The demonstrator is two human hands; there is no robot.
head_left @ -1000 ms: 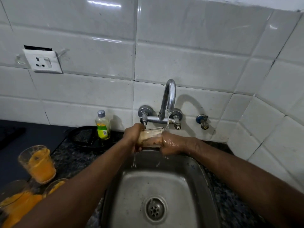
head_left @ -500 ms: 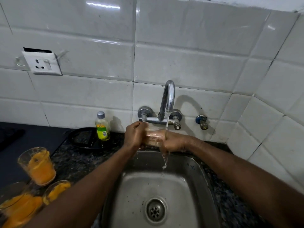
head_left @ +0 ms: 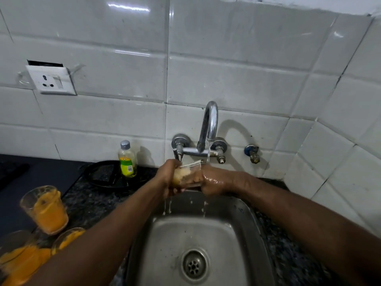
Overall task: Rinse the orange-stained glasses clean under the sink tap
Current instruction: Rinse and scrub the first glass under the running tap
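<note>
Glasses: 4. One glass (head_left: 188,175), tipped sideways with pale residue inside, is gripped by the left hand (head_left: 168,176) and right hand (head_left: 212,180) under the running tap (head_left: 210,124), at 12 o'clock over the sink (head_left: 198,230). Three orange-coated glasses (head_left: 46,209) stand on the worktop (head_left: 92,199), 9 o'clock of the sink.

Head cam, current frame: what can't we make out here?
- Glass under the tap: left hand and right hand cover both ends, so any stain left inside is unclear.
- Corner glass: cut off by the frame edge.
- Neighbouring glass: partly behind the left forearm.
- Bottle: label too small to read.
- Sink: near rim cut off by the bottom edge.
</note>
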